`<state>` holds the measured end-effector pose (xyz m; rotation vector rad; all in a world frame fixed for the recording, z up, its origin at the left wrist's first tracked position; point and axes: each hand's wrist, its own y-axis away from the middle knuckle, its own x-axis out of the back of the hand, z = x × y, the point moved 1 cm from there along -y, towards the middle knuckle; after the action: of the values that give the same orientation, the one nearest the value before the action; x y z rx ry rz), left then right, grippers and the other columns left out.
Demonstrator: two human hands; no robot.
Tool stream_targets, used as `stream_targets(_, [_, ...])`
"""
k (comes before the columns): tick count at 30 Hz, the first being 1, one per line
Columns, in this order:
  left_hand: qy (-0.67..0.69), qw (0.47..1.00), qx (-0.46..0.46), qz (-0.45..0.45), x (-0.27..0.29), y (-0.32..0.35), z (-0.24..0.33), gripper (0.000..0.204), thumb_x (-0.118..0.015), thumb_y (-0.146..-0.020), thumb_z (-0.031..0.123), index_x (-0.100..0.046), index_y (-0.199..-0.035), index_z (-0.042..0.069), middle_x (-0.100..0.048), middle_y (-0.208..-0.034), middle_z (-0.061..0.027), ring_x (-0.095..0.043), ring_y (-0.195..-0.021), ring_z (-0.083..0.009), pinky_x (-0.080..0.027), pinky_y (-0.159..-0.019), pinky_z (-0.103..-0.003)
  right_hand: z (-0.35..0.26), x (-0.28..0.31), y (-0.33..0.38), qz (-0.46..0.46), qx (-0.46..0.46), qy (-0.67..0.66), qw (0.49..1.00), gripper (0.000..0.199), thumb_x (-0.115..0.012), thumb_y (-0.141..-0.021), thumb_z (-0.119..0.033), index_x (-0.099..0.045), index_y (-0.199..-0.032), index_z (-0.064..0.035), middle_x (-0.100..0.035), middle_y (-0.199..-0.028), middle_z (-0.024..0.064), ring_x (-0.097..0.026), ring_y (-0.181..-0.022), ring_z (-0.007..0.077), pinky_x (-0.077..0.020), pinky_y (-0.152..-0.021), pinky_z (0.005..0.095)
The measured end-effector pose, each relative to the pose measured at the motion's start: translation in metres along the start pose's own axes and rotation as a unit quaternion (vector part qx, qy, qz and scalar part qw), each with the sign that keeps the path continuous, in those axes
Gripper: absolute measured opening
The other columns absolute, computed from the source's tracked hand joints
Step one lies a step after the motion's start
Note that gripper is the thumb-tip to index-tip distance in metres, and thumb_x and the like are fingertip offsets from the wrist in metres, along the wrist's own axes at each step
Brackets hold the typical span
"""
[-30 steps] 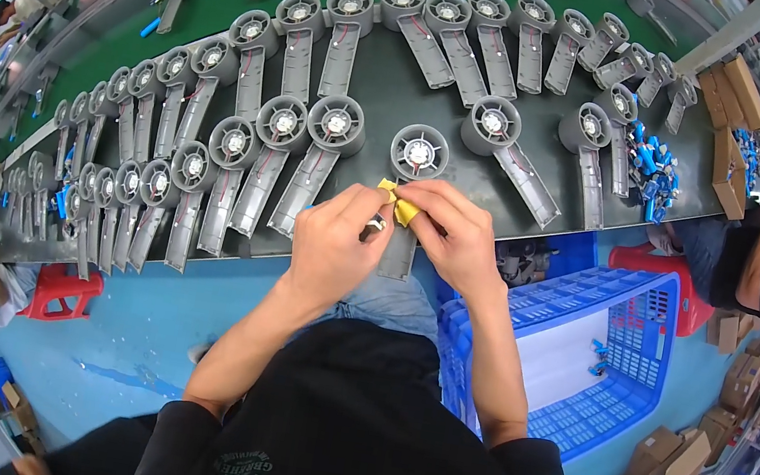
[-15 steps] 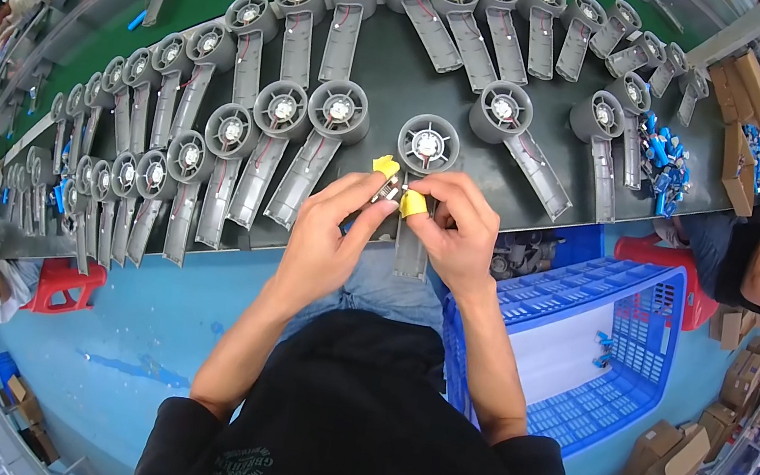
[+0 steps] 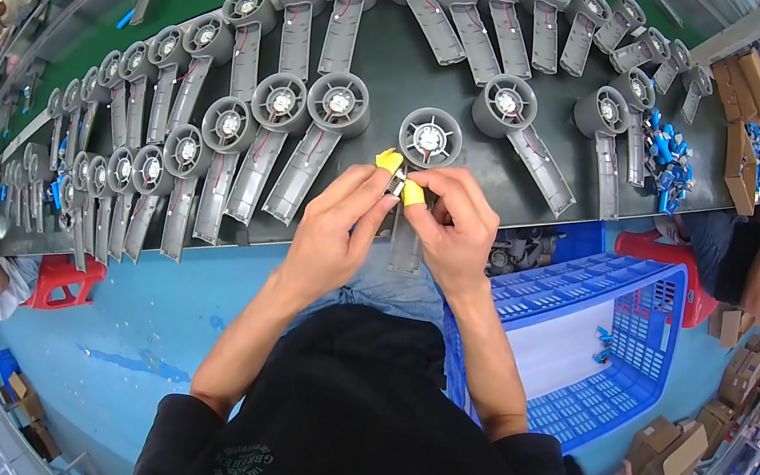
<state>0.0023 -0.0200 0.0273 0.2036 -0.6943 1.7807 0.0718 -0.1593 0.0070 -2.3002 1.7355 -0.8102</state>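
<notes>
Part: small metal piece held above the counter edge.
Left hand: fingers pinching it from 7 o'clock.
Right hand: fingers pinching it from 4 o'clock.
Fan housing: handle run toward 6 o'clock, under both hands.

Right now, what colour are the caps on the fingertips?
Yellow finger caps, clearest in the head view.
</notes>
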Motion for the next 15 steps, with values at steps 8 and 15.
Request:
stream_targets(8, [0.015, 0.999, 0.005, -0.038, 0.005, -0.003, -0.002, 0.023, -0.062, -0.092, 0.000, -0.059, -0.113, -0.008, -0.061, -0.100, -0.0179, -0.061, -0.081, -0.0328, -0.050, -0.073, -0.034, 0.010, 0.006, -0.005, -0.028, 0.036, -0.006, 0.999, 0.023, -0.076, -0.070, -0.001, -0.070, -0.092, -0.0033, -0.067, -0.089, 0.0038, -0.056, -0.053, 0.0101, -0.0448, -0.048, 0.0251])
stream_targets(15, [0.023, 0.998, -0.003, -0.059, 0.007, -0.006, -0.006, 0.025, -0.061, -0.091, -0.001, -0.058, -0.115, -0.009, -0.060, -0.102, -0.0185, -0.061, -0.084, -0.0331, -0.050, -0.075, -0.034, 0.013, 0.006, -0.006, -0.031, 0.042, -0.008, 0.999, 0.025, -0.077, -0.067, 0.000, -0.068, -0.090, -0.0031, -0.066, -0.089, 0.0034, -0.052, -0.051, 0.0098, -0.0418, -0.046, 0.0246])
